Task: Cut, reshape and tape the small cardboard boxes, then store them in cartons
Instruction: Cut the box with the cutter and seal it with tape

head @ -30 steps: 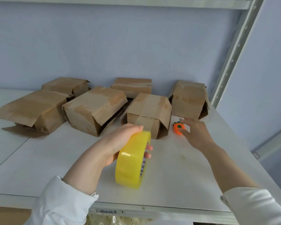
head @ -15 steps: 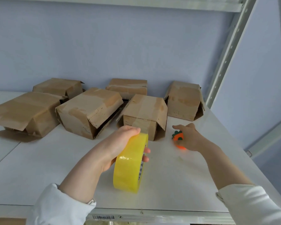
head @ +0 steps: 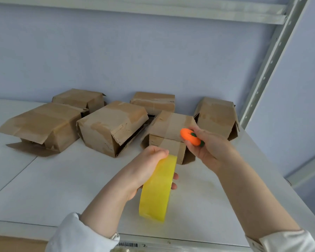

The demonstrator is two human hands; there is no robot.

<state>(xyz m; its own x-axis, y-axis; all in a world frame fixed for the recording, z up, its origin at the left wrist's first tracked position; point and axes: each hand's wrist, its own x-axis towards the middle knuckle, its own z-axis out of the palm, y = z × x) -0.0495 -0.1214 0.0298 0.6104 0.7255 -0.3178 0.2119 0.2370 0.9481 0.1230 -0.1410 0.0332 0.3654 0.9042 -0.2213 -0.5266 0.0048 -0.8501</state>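
Left forearm enters from the lower left, white sleeve (head: 80,233) ending at the wrist, and rises toward the centre. The left hand (head: 144,170) has its grip closed on the tape roll (head: 155,190): one digit lies over the top rim and fingertips (head: 175,177) show past the right face, coming through the core. The yellow roll is held on edge over the front part of the shelf (head: 53,188); whether it touches the shelf cannot be told. Right forearm enters from the lower right and angles up and inward. The right hand (head: 209,151) is raised off the shelf, palm turned leftward, fingers curled. Its grip holds a small orange object (head: 189,137) with green bits. This hand sits in front of the front box (head: 169,128), above and to the right of the roll, the two hands near but apart. Six brown boxes, creased and bearing tape strips, lie toward the back of the shelf: the front box, a left box (head: 44,124) with one flap splayed on the shelf, a middle box (head: 109,128), a rear-left box (head: 78,99), a rear-centre box (head: 153,103), and a right box (head: 216,115) beside the rack post (head: 267,62).
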